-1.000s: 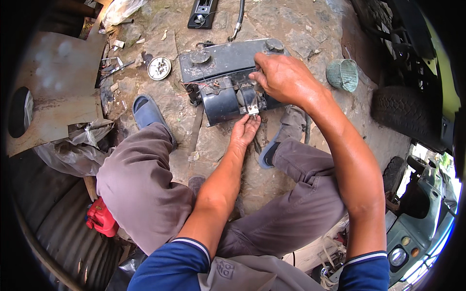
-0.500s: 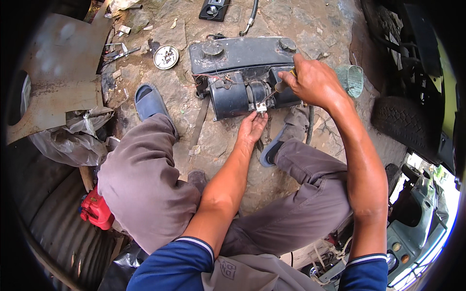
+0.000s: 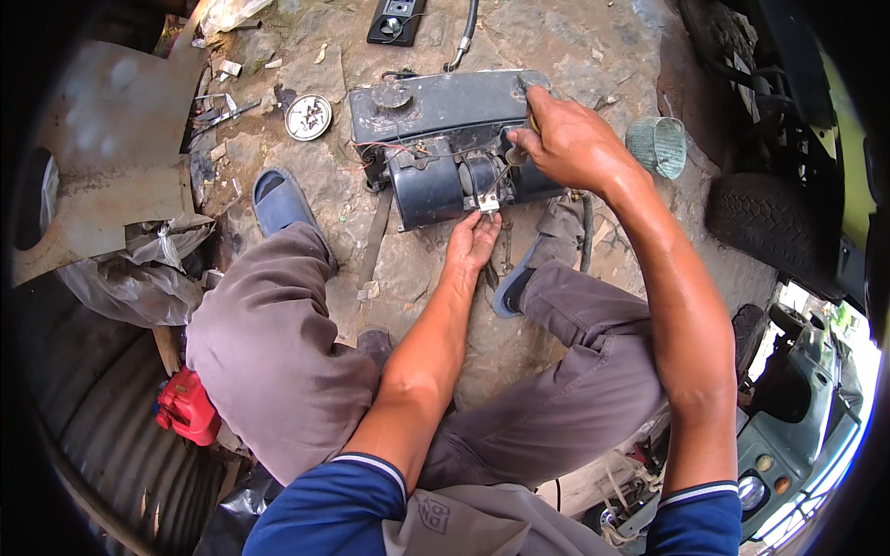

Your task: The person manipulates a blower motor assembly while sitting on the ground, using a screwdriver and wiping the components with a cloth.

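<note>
A black car blower unit [image 3: 440,97] lies on the stone ground in front of me, its motor and thin wires exposed between two rounded housings. My right hand [image 3: 579,144] is closed around the handle of a screwdriver [image 3: 516,156], whose shaft slants down to the unit's middle. There a small whitish metal piece [image 3: 489,202] sits at the front edge. From below, the fingertips of my left hand [image 3: 474,243] press together at that piece and seem to pinch it. The screwdriver's tip is too small to make out.
A round dish [image 3: 308,118] of small dark parts sits left of the unit, a green mesh basket [image 3: 656,146] right. A black hose [image 3: 464,37] and black panel [image 3: 397,20] lie beyond. Sheet metal [image 3: 111,130] and a red can [image 3: 188,408] are left; a tyre [image 3: 760,218] stands right.
The whole view has shifted slightly, so the unit appears a little further left. Both hands keep their places at it; the right hand's grip on the screwdriver has turned slightly.
</note>
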Demonstrator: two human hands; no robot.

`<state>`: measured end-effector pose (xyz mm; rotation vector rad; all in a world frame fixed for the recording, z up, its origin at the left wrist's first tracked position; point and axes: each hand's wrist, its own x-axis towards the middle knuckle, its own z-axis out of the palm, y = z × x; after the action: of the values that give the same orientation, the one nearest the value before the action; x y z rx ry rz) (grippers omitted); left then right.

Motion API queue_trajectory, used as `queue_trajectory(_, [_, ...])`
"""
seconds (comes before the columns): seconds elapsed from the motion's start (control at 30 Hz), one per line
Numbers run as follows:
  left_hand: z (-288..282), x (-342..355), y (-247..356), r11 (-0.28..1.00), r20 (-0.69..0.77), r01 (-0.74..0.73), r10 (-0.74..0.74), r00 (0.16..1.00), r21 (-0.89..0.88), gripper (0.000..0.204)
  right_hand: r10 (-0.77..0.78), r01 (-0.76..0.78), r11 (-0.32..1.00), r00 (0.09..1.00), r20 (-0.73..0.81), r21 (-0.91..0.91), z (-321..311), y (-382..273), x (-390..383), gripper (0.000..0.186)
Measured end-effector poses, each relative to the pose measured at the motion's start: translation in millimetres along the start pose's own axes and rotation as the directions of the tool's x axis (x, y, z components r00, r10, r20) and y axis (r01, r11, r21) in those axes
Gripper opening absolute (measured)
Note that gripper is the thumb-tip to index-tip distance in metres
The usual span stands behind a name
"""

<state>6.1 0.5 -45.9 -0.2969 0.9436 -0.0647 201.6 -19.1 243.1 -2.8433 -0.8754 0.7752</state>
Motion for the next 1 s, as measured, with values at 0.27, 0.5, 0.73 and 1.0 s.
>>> queue_trajectory(0.27, [1.3,-1.3,6.3,0.999,-0.005,0.004,-0.004,1.000,0.052,0.016,-0.074,0.102,0.970,0.988,-0.134,0.221,5.2,14.7,-12.8,0.039])
queue_trajectory(0.5, [1.4,-1.4,6.2,0.999,-0.032,0.016,-0.014,0.999,0.041,0.015,-0.064,0.063,0.998,0.998,0.012,0.031,2.8,-10.8,0.9,0.034])
queue_trajectory(0.73, [-5.9,3.8,10.6,0.998,0.003,0.003,-0.003,1.000,0.061,0.016,0.016,-0.010,0.998,0.996,-0.085,0.068,0.8,-24.0,-13.9,0.032])
queue_trajectory(1.0, [-3.1,2.4,13.9,0.993,-0.035,0.004,0.000,0.999,0.118,0.016,-0.128,0.138,0.985,0.987,-0.095,0.107,19.5,-15.5,-2.3,0.032])
